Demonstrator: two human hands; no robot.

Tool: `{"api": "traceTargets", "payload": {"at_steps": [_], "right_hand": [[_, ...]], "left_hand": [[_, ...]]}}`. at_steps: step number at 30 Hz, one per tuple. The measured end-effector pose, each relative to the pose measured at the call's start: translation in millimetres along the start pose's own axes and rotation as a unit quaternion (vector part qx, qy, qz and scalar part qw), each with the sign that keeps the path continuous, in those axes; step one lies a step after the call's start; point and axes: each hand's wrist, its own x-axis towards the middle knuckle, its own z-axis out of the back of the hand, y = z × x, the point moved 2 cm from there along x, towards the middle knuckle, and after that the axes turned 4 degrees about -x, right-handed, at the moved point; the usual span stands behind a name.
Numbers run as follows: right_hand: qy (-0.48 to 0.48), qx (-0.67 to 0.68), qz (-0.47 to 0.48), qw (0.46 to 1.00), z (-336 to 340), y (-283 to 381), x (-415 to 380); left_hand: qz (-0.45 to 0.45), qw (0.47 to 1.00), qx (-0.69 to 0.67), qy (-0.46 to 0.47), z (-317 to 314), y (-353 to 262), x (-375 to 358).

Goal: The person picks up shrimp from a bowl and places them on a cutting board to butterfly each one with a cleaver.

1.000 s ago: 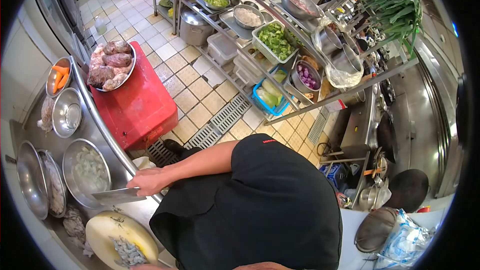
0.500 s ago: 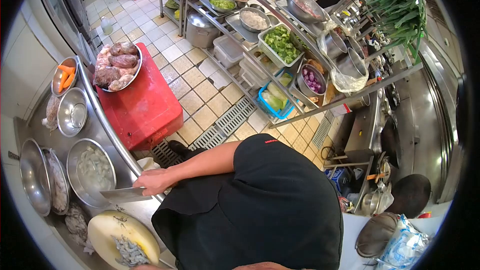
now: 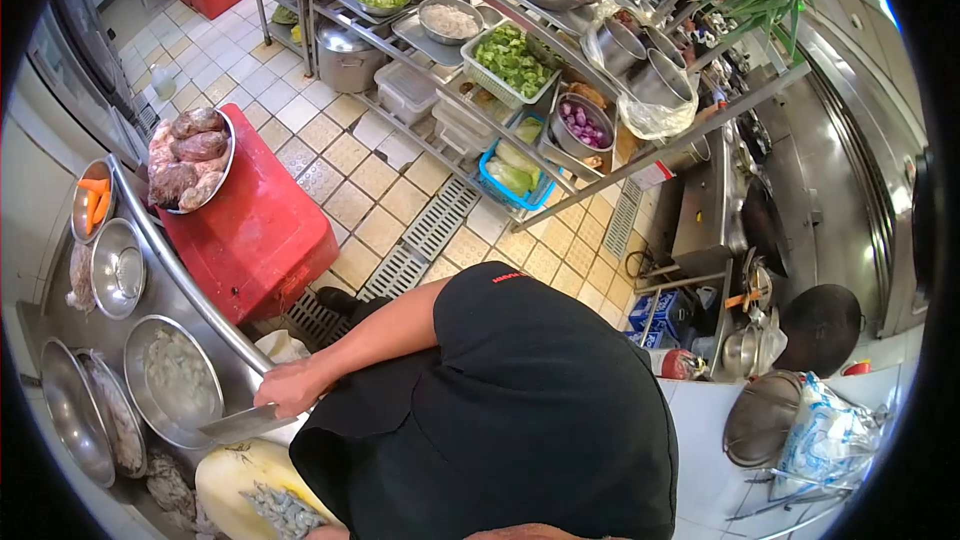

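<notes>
My right hand grips the handle of a broad steel cleaver. The blade points left, just above the far edge of a round pale cutting board. A heap of grey chopped pieces lies on the board near the bottom edge. Only a sliver of my left hand shows there, beside the heap, and its fingers are hidden. A steel bowl of pale peeled pieces stands just left of the cleaver. My black shirt fills the lower middle.
More steel bowls line the steel counter, one empty and one with carrots. A red cooler carrying a tray of meat stands on the tiled floor. A slanting rack holds vegetables and pans.
The whole view has shifted. My right hand and the cleaver have dropped a little closer to the cutting board, with the blade now tilted down.
</notes>
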Motion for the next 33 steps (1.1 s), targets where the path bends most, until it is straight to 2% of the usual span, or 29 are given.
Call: {"api": "traceTargets", "payload": {"at_steps": [2, 5, 7, 8, 9, 10, 11, 12, 13, 14, 15, 16, 18, 20, 21, 24, 27, 32, 33], "right_hand": [[0.004, 0.004, -0.002, 1.0, 1.7, 0.8, -2.7], [-0.035, -0.056, 0.03, 0.997, -20.0, -20.0, 5.8], [0.059, -0.033, 0.011, 0.998, -9.5, -12.1, 4.4], [0.045, -0.041, -0.005, 0.998, -17.2, -17.8, 4.8], [0.105, 0.038, -0.079, 0.991, 0.5, 0.3, -2.1], [0.147, -0.011, -0.134, 0.98, 18.6, 20.2, -9.0], [0.093, -0.019, -0.074, 0.993, -2.9, -9.3, -5.7], [0.083, -0.011, -0.104, 0.991, 3.2, -2.4, -8.7], [0.085, -0.039, -0.109, 0.99, 8.9, 4.9, -7.9], [0.067, -0.028, -0.055, 0.996, 0.9, -8.8, -4.2], [-0.002, -0.056, 0.013, 0.998, -16.4, -38.6, -5.6], [0.024, -0.033, -0.031, 0.999, -10.5, -32.4, -6.2], [0.079, -0.01, -0.134, 0.988, -2.8, -7.8, -6.1], [0.103, -0.008, -0.206, 0.973, 4.0, 4.9, -7.0], [0.11, -0.003, -0.198, 0.974, 4.6, 11.1, -6.0], [0.126, 0.006, -0.179, 0.976, 1.1, 19.1, -4.0], [0.137, -0.016, -0.145, 0.98, -12.3, 16.3, -0.6], [0.133, -0.115, -0.043, 0.983, -37.6, 19.6, 23.7], [0.107, -0.101, -0.017, 0.989, -38.4, 22.0, 26.6]], "left_hand": [[0.021, 0.999, 0.016, 0.019, -2.7, 5.0, -1.5], [0.079, 0.992, 0.07, 0.075, -9.2, 21.7, 1.4], [0.166, 0.963, 0.155, 0.143, -12.7, 50.9, 3.2], [0.225, 0.941, 0.191, 0.169, -14.4, 60.5, 3.0], [0.286, 0.921, 0.203, 0.171, -2.9, 53.2, 2.7], [0.352, 0.913, 0.185, 0.088, -2.8, 42.7, -0.5], [0.407, 0.9, 0.158, -0.005, 7.7, 15.4, -2.7], [0.296, 0.931, 0.212, -0.026, -23.0, 69.0, -13.4], [0.298, 0.939, 0.169, 0.014, -24.2, 72.7, -12.7], [0.302, 0.944, 0.124, 0.053, -24.4, 73.0, -11.9], [0.295, 0.953, -0.053, -0.045, -19.5, 66.4, -18.4], [0.339, 0.93, -0.085, -0.112, -17.4, 65.2, -20.6], [0.322, 0.931, -0.078, -0.155, 12.6, 26.1, -13.9], [0.19, 0.959, -0.123, -0.173, 33.8, -11.8, -9.0], [0.119, 0.965, -0.146, -0.18, 37.6, -24.9, -9.8], [-0.017, 0.977, -0.212, -0.021, 28.7, -52.5, -13.6], [-0.096, 0.986, -0.114, 0.071, 33.6, -80.5, -6.9], [-0.052, 0.998, -0.038, 0.01, 12.5, -44.1, 5.9], [-0.037, 0.999, -0.034, 0.008, 14.5, -42.4, 7.0]]}}
